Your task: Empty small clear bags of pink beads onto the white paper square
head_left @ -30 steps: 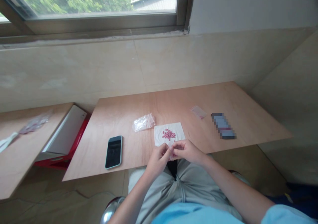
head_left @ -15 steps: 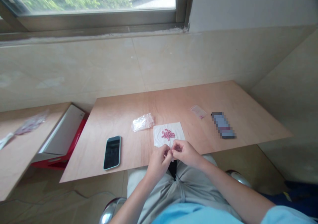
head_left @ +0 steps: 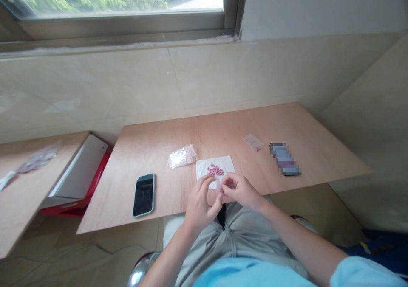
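Note:
Small red-pink beads lie in a loose pile on a white square cloth or tissue close to the table's near edge. Just in front of the pile, my left hand is open, its thumb spread away from the curved fingers, with nothing visible between them. My right hand is closed in a pinch beside the near right corner of the white square. Whatever its fingertips hold is too small and partly hidden to make out; a faint translucent patch shows by them.
On the wooden table, a stack of clear plastic bags lies left of the white square. A small clear bag with a few pink pieces lies to the right. One phone rests at left, another pixelated phone-like device at right.
My left hand has opened, its fingers lifting and its thumb parting from my right fingertips. My right hand stays pinched in nearly the same place. The view has shifted slightly.

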The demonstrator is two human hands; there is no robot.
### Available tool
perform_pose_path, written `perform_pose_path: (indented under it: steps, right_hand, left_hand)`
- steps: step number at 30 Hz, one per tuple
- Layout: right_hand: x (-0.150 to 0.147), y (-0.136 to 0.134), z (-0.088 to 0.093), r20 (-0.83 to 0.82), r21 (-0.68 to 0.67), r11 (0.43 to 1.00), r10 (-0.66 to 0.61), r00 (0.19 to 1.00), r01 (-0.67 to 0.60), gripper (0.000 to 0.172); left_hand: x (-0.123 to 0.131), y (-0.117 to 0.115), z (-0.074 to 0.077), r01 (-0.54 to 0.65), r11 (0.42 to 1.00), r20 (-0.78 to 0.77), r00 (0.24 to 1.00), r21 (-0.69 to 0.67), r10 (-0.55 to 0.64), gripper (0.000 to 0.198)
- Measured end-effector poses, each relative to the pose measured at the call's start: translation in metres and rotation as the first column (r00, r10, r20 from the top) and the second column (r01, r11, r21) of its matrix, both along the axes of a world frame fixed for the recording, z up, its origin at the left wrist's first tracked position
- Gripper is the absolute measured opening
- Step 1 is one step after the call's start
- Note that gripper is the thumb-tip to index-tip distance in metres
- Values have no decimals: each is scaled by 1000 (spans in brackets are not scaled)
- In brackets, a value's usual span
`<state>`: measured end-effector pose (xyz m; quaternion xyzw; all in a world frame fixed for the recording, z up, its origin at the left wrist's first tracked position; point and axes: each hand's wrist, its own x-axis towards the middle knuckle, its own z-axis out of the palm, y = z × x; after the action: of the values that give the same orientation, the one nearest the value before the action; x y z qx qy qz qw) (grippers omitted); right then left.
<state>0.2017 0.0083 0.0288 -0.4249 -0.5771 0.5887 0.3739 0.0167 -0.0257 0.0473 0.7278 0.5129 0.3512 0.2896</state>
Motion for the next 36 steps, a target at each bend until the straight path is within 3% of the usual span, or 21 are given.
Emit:
perform_pose_path:
  steps: [2,3,8,14,19,28,30,32,36]
  right_hand:
    - [1,0,4,-127,-67,996,58,990,-67,18]
    - [2,0,7,-164,-91,992,72,984,-88,22]
    - [5,0,12,-196,-128,988,65,978,-92,31]
    - [8,5,2,-100,-94,993,67,993,-76,18]
    - [9,8,-14,-46,-117,990,73,996,-78,12]
    - [11,13,-13,24,-83,996,42,999,-40,10]
    - [12,16,-16,46,-35,999,22,999,-20,11]
    - [13,20,-24,141,112,991,-83,987,68,13]
    - [12,28,-48,344,482,860,-358,868,164,31]
  left_hand:
    - [1,0,2,107,994,1,994,22,-107,66]
    - [1,0,2,132,991,12,991,11,-132,73]
    - [1,2,-3,118,988,126,986,-96,-105,64]
    - [-1,6,-2,149,969,165,979,-196,-117,54]
    - [-2,10,-11,160,940,187,977,-302,-106,45]
    - [-4,13,-16,112,951,148,986,-289,-71,46]
    - [-10,16,-15,91,965,82,994,-246,-72,48]
    - [-20,21,-13,59,980,-40,997,-189,-67,49]
    - [-45,41,-10,16,993,-352,934,-118,-57,48]
